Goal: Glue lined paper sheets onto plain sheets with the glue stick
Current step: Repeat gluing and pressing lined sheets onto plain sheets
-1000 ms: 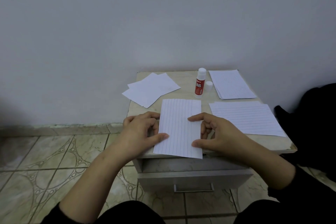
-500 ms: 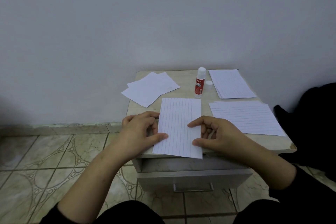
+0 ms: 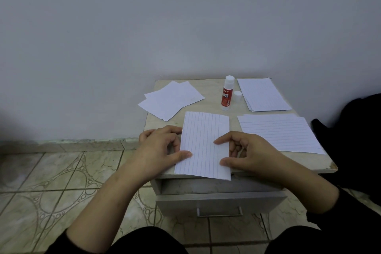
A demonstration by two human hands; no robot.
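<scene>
1. Pale lined paper lies under both hands: the left hand (image 3: 162,146) has its thumb pressed on the left edge of the lined sheet (image 3: 204,142), the other fingers curled loosely beside it on the tabletop (image 3: 321,163). The right hand (image 3: 249,151) holds the right edge down with forefinger and thumb tips; its remaining fingers are bent and grip nothing.
2. The sheet sits at the near middle of the tabletop, its near edge overhanging the front slightly. Whether a plain sheet lies beneath it cannot be told.
3. The step looks like pressing and smoothing. To do it well, I would square the edges first, then rub from the centre outward with flat fingers so no bubbles or creases stay, and keep one hand pinning the paper while the other sweeps.
4. Count, going outward: one glue stick (image 3: 227,94) standing uncapped at the far middle; one cap (image 3: 237,96) just right of it; one loose pile of plain sheets (image 3: 171,100) at far left, at least three; one stack of lined sheets (image 3: 262,95) at far right; one wider lined sheet (image 3: 278,132) at near right, perhaps more beneath.
</scene>
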